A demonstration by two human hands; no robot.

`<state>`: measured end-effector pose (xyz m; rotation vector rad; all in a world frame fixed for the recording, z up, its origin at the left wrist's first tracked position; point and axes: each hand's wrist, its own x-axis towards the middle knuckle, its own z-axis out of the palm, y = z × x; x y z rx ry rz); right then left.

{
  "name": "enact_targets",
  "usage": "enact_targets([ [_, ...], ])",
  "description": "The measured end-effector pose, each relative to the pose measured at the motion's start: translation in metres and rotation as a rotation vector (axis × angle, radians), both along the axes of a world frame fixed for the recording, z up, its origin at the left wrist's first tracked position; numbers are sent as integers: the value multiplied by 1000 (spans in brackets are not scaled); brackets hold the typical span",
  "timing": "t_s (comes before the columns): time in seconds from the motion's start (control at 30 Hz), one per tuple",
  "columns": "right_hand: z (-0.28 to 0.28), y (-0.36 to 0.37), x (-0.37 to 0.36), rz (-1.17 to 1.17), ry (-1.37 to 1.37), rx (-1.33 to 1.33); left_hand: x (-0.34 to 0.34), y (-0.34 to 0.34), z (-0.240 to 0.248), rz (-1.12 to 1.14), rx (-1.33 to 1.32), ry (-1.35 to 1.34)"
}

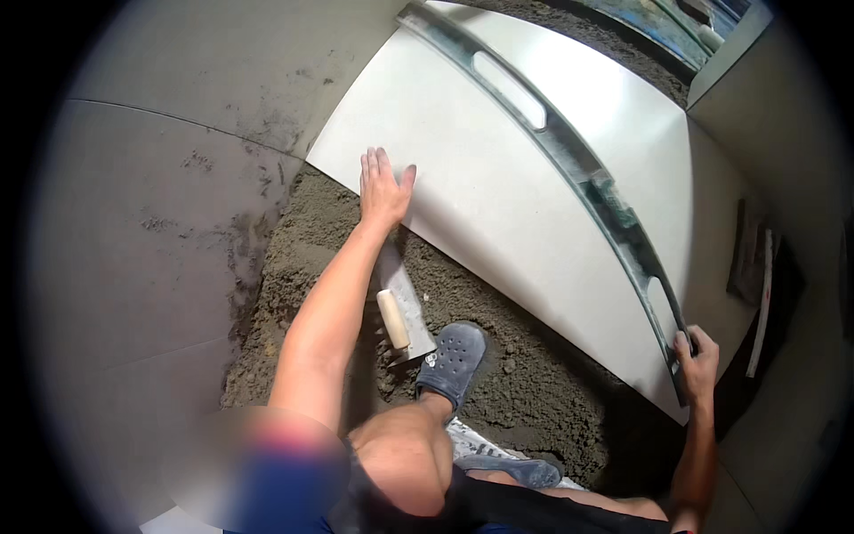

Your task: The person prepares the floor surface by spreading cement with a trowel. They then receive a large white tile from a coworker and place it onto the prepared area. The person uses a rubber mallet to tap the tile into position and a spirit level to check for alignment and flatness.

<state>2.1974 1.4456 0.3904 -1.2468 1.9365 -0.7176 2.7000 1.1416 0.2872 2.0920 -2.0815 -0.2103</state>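
Note:
A large white tile [498, 191] lies over a bed of grey mortar. Flat on its near left edge rests my left hand [384, 189], fingers stretched out and holding nothing. Across the tile runs a long spirit level [569, 147] with slots cut through it, from the far left corner to the near right corner. My right hand [696, 360] grips the level's near end, its fingers curled around the bar. Below my left wrist, a trowel [411, 311] with a pale handle lies on the mortar [307, 240], next to my clog.
Grey floor tiles [160, 240] smeared with mortar spread out on the left. My grey clog [454, 360] stands in the mortar near the tile's edge. To the right are a wall [792, 142], a dark flat object [747, 249] and a thin pale strip [761, 303].

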Motion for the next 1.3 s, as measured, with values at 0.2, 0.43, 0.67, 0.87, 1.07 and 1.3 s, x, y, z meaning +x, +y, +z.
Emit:
enact_targets([
  [0.2, 23, 92, -50, -236, -53, 33, -81, 7, -57, -4, 79, -161],
  [0.43, 13, 119, -11, -332, -100, 53, -309, 226, 6, -1279, 1408, 840],
  [0.67, -5, 82, 71, -215, -179, 82, -278, 139, 130, -448, 1250, 1854],
  [0.87, -16, 53, 121, 141, -316, 58, -261, 134, 142, 42, 747, 1781],
  [1.07, -5, 43, 165, 155, -146, -146, -273, 99, 87, -57, 264, 1105],
  [1.3, -14, 19, 133, 322, -126, 3, -267, 20, 61, -204, 438, 1054],
])
